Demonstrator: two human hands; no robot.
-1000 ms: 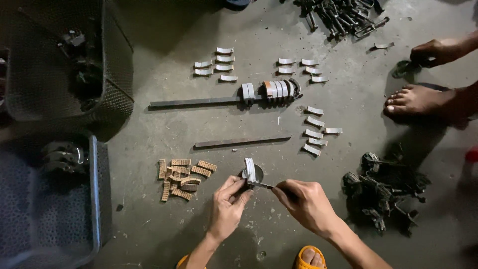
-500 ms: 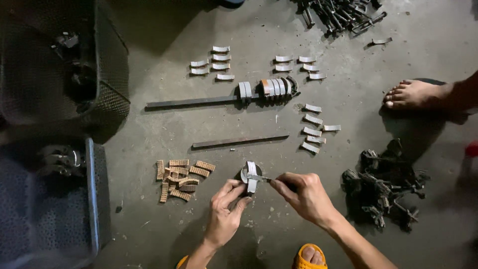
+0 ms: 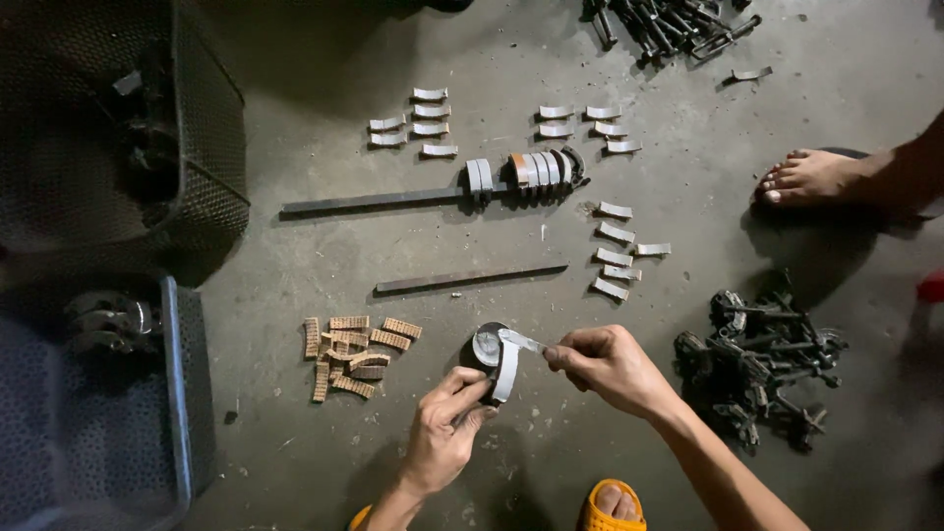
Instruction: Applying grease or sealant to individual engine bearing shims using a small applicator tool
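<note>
Two hands meet low over a concrete floor [image 3: 295,256]. My left hand [image 3: 444,433] has its grip closed around a curved grey metal shell [image 3: 504,372], holding it on edge beside a small round tin [image 3: 488,343]. My right hand [image 3: 610,366] pinches a thin metal strip [image 3: 521,341] between thumb and fingertips, its free end lying across the tin. Left of my left hand, on the floor, sits a loose pile of tan ribbed pieces [image 3: 352,354]. Just beyond both hands lies a short flat bar [image 3: 470,279]; farther off, a longer bar [image 3: 379,202] carries a row of half-round shells [image 3: 531,169]. More curved shells [image 3: 618,251] lie in small groups past my right hand. Right of that hand rests a heap of dark bolts [image 3: 762,359]. Another person's bare foot [image 3: 811,177] stands beyond the heap.
</note>
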